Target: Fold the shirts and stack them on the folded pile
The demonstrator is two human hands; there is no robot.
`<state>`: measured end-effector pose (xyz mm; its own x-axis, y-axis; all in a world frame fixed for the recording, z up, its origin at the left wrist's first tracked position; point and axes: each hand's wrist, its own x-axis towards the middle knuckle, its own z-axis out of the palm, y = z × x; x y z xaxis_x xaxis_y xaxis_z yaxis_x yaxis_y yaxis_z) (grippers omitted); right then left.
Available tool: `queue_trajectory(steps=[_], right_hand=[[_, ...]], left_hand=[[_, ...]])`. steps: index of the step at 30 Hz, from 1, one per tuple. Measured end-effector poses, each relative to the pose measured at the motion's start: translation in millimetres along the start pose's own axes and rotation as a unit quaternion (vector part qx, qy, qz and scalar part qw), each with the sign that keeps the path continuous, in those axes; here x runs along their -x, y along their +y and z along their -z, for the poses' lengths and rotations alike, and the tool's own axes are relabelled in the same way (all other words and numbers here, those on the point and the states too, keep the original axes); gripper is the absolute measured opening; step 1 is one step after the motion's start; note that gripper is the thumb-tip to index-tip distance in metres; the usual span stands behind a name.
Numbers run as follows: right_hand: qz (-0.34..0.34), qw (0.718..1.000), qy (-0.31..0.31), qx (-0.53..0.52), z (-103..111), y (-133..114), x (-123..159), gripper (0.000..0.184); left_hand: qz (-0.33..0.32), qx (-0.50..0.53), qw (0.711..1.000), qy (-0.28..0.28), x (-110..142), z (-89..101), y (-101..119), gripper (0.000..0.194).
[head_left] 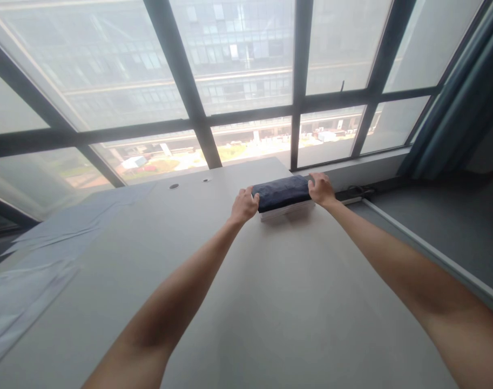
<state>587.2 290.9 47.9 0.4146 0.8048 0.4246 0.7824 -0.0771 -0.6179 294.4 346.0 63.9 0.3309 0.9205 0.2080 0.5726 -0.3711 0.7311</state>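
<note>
A dark navy folded cloth bundle (282, 193) lies at the far right part of the white table (238, 302), on top of a pale flat stack (287, 211). My left hand (245, 206) grips the bundle's left end with curled fingers, the thumb on the near side. At the opposite end my right hand (321, 189) holds it the same way. Both arms are stretched far forward. The bundle's far side is hidden, and I cannot tell what the pale stack is made of.
Pale sheets (80, 221) overlap along the table's left side. Two round cable holes, one of them a dark grommet (174, 186), sit near the back edge. Large framed windows (238, 54) rise behind. To the right are a blue curtain (444, 113) and a white rail (424, 243) near the floor.
</note>
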Motion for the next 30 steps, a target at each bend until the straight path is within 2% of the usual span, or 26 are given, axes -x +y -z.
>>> queue_trajectory(steps=[2,4,6,9,12,14,18,22,26,30], right_hand=[[0.064,0.995,-0.054,0.048,-1,-4,4,0.047],[0.082,0.988,-0.097,0.085,-1,-8,8,0.045],[0.058,0.993,-0.054,0.086,0,-11,12,0.044],[0.036,0.996,0.057,0.064,6,-16,26,0.049],[0.04,0.991,0.128,0.014,7,-24,62,0.046],[0.052,0.988,0.145,-0.024,1,-33,98,0.043],[0.063,0.991,0.093,-0.077,-21,-63,179,0.04],[0.07,0.993,0.015,-0.096,-36,-103,247,0.036],[0.071,0.991,-0.059,-0.094,-37,-143,293,0.036],[0.07,0.989,-0.114,-0.06,-34,-174,322,0.038]], left_hand=[[-0.095,-0.09,0.991,-0.033,0,-1.1,-2,0.047],[-0.149,-0.152,0.974,-0.074,1,-2.4,-5,0.046],[-0.146,-0.16,0.974,-0.069,7,0.8,-9,0.048],[-0.148,-0.152,0.977,-0.007,24,18.1,-18,0.051],[-0.149,-0.151,0.977,0.02,57,43.3,-33,0.049],[-0.134,-0.158,0.978,0.022,87,58.2,-45,0.047],[-0.105,-0.173,0.979,0.027,157,77.5,-66,0.044],[-0.097,-0.184,0.978,0.016,226,89.6,-72,0.043],[-0.088,-0.207,0.974,-0.013,284,100.3,-71,0.043],[-0.079,-0.232,0.969,-0.035,321,104.3,-72,0.042]])
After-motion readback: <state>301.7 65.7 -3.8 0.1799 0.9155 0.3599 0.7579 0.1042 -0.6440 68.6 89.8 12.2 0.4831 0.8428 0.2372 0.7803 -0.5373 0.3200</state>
